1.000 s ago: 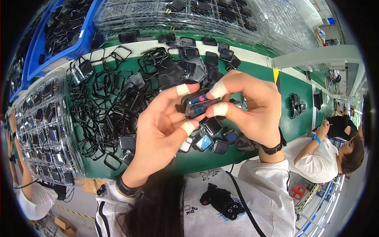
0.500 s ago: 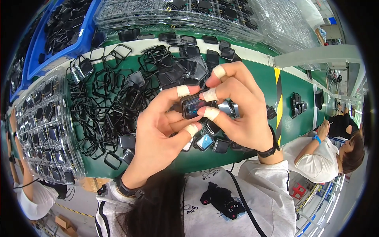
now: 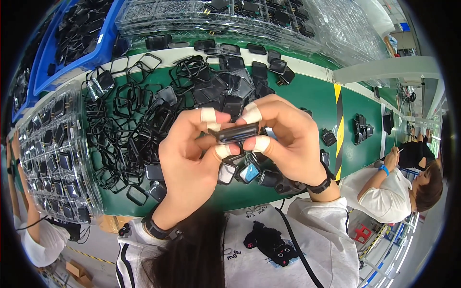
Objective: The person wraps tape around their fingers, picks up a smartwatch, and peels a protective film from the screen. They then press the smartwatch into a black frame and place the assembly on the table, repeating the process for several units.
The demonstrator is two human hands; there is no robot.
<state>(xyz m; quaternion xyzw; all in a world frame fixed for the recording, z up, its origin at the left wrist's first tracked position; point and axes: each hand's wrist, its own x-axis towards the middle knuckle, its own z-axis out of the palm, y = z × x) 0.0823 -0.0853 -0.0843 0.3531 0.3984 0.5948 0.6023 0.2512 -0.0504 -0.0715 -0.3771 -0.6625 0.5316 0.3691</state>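
Between my two hands, above the middle of the bench, is a black rectangular smartwatch case [image 3: 236,134], tilted so that mostly its long edge shows. My left hand [image 3: 187,156] pinches its left end with thumb and fingers. On the other end, my right hand [image 3: 290,137] has its thumb below and its forefinger above. White tape wraps several fingertips of both hands. Just below them on the green bench lie a blue-faced watch piece [image 3: 249,172] and a pale-faced one [image 3: 227,174]. Behind my hands is a heap of dark watch covers [image 3: 211,89].
Loose black frames [image 3: 129,103] cover the bench's left part. Clear trays [image 3: 57,158] of watch parts stand at far left, with more trays [image 3: 249,17] behind. A blue bin [image 3: 98,55] sits back left. Striped tape [image 3: 339,129] crosses the bench; co-workers [image 3: 384,189] sit on both sides.
The watch case has turned from showing its lit-looking face to nearly edge-on. My right fingers have lowered and curled in around its end, and both hands have shifted slightly.
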